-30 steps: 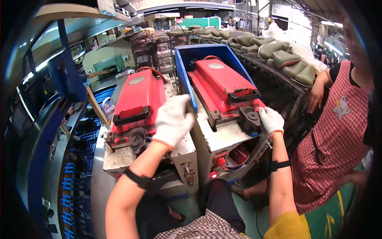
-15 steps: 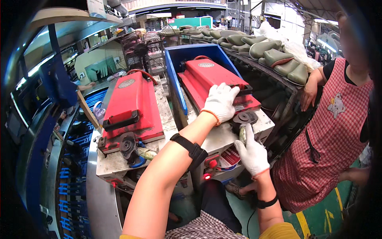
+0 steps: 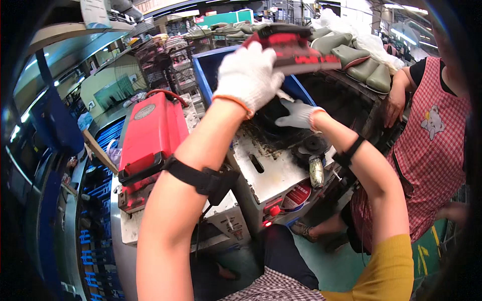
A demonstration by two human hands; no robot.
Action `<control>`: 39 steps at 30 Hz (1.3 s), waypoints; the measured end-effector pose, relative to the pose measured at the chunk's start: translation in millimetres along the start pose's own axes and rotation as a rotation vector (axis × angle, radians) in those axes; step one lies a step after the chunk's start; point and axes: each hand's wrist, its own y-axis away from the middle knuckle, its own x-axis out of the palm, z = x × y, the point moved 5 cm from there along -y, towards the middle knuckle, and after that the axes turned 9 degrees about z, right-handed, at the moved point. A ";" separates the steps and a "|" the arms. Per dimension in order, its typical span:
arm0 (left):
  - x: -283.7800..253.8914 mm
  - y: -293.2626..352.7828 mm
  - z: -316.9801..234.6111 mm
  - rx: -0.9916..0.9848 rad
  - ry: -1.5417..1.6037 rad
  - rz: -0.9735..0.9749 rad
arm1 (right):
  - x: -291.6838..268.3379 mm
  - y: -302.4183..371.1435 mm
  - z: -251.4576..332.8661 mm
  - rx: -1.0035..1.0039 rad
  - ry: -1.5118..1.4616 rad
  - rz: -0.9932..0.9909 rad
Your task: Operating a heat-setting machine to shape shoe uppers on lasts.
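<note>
The red lid (image 3: 301, 57) of the right-hand machine is tilted up, its black handle uppermost. My left hand (image 3: 246, 78), in a white knitted glove, grips the lid's left edge; part of the fingers is hidden. Below it, my gloved right hand (image 3: 298, 114) reaches into the machine's dark opening (image 3: 273, 118) with fingers apart. What its fingertips touch is unclear. Close to that hand, on the machine's white top (image 3: 256, 173), sits a round black latch (image 3: 311, 145) with a tape-wrapped handle (image 3: 316, 173) pointing toward me.
To the left stands a second machine with a closed red lid (image 3: 153, 128). A blue bin (image 3: 201, 75) rises behind the right machine. Green clogs (image 3: 359, 62) crowd a rack at the back right. A person in a checked apron (image 3: 422, 125) stands close on my right.
The right machine's red lid has swung up from closed, my left hand moving up with it. My right hand has left the latch's taped handle and moved into the opening. The handle has turned.
</note>
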 end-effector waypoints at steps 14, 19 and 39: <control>-19.6 39.7 67.8 -0.117 0.523 -0.216 | -15.6 6.2 32.6 0.235 -1.112 -0.103; 30.4 121.8 96.3 -0.523 1.444 -0.132 | -1.0 100.6 36.4 -0.411 -1.559 0.234; -5.0 349.9 -25.6 -0.637 1.487 -0.326 | 341.7 269.8 110.3 -0.460 -2.337 0.800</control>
